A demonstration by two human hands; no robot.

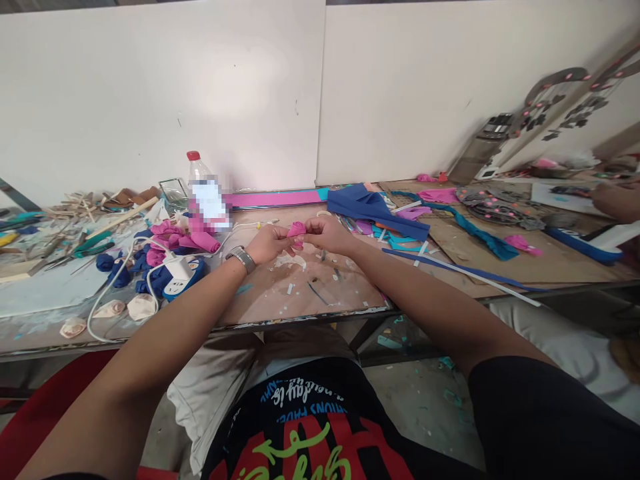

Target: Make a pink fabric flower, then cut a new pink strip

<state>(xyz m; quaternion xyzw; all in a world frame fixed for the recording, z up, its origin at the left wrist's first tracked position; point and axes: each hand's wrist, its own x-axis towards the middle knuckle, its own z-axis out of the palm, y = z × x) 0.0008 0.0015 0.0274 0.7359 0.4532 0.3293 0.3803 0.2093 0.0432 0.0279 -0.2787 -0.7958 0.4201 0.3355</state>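
Left hand: I have my left hand (266, 244) out over the table, fingers pinched onto the near-left side of the pink foam piece (296, 230); a wristwatch (241, 257) sits on that wrist.
Right hand: my right hand (325, 233) meets it from the other side, fingertips closed on the same pink piece, so both hands grip it together.
Pink foam piece: small, rolled or folded, raised just above the tabletop between my two thumbs; I cannot tell its exact shape.
Under the hands: worn brown table (310, 293), flecked with white and blue scraps.
Just left of the left hand: a heap of pink foam shapes (183, 237) and, nearer me, dark blue foam shapes (150, 277), with a white power strip (179, 275) lying among them and its white cable (107, 293) looping toward me.
Beyond the left hand: a clear plastic bottle (200, 183) with a red cap, standing upright.
Far left: wooden sticks (95, 207) and green-handled pliers (93, 245), well apart from my hands.
Just right of the right hand: a folded blue foam sheet (375, 207), with teal and purple offcuts beside it.
Further right: a long blue strip (480, 233), more pink pieces (523, 243).
Far right edge: another person's hand (617, 200), well apart from mine.
Behind everything: white wall panels (400, 93).
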